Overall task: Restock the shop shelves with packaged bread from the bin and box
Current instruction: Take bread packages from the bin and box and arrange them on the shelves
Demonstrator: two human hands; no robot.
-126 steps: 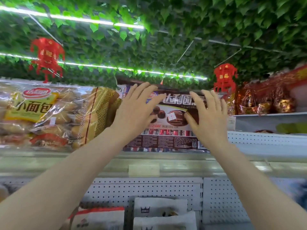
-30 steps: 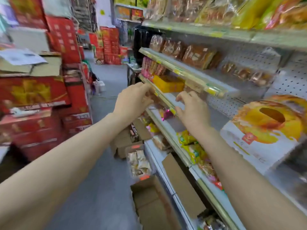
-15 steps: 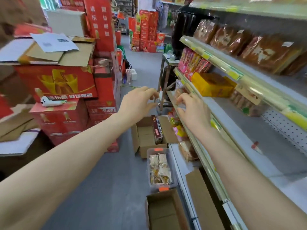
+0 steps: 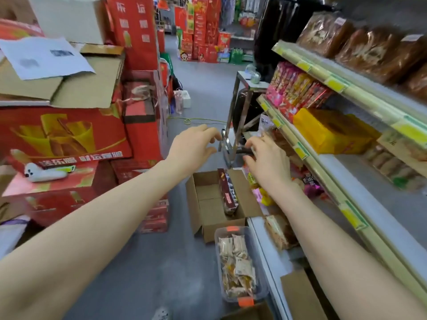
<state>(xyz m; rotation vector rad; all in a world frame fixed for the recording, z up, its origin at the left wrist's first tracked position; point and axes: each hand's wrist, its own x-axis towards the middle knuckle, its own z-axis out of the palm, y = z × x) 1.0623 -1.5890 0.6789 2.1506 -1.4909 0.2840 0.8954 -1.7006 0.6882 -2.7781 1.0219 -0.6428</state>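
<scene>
- While both bare arms reach forward over the grey floor (image 4: 143, 269), the left hand (image 4: 196, 147) hangs with fingers (image 4: 209, 131) loosely curled and apart, holding nothing.
- The right hand (image 4: 269, 165), at its 3 o'clock, has its fingers bent downward beside the shelf edge (image 4: 323, 166), gripping nothing visible.
- At 6 o'clock below both hands lies an open cardboard box (image 4: 208, 204); one dark bread packet (image 4: 227, 195) stands against its right wall.
- At the box's 6 o'clock, a clear bin (image 4: 231, 232) holds small wrapped packets (image 4: 235, 269).
- Red cartons (image 4: 64, 135) are stacked at 9 o'clock.
- A metal stool (image 4: 232, 125) stands at 12 o'clock.
</scene>
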